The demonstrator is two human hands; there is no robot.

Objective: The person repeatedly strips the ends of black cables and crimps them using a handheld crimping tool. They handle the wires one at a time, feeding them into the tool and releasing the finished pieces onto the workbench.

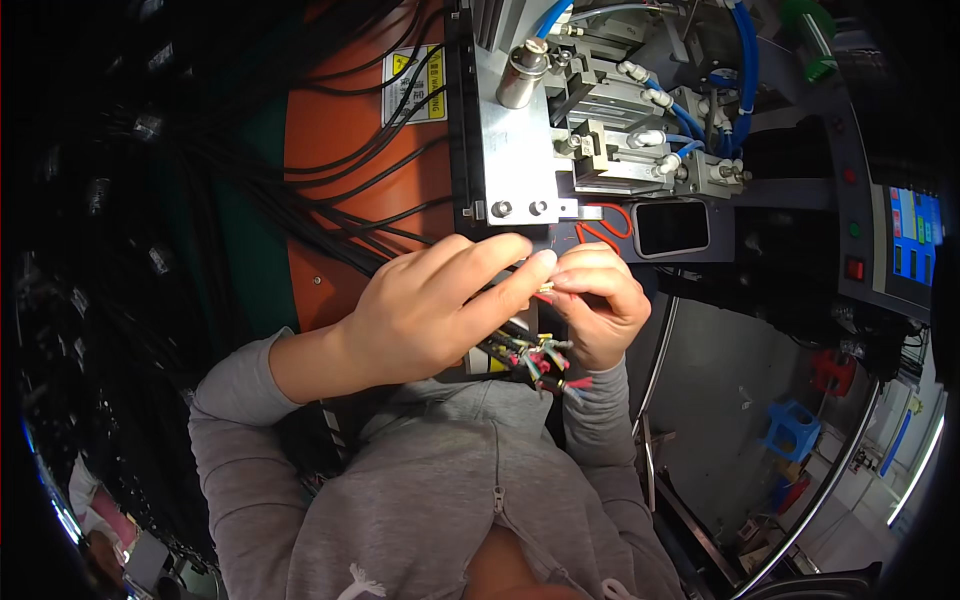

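Observation:
My left hand (425,305) reaches in from the left, its thumb and fingers closed at the end of a black cable whose body is mostly hidden beneath the hand. Facing it, my right hand (605,310) pinches the thin wire ends (546,288) of that cable between thumb and forefinger. The fingertips of both hands nearly meet, just below the silver metal plate (515,150) of a machine. Under my hands hangs a bundle of other cable ends (540,365), fanned out into red, yellow, white and green wires.
Black cables (350,160) run over an orange panel (320,240) on the left. Pneumatic cylinders (620,100) with blue hoses fill the machine's top right. Beside it lie a dark-screened phone (671,228) and a red cord (612,220). A control screen (910,235) stands far right; a blue stool (792,430) is below.

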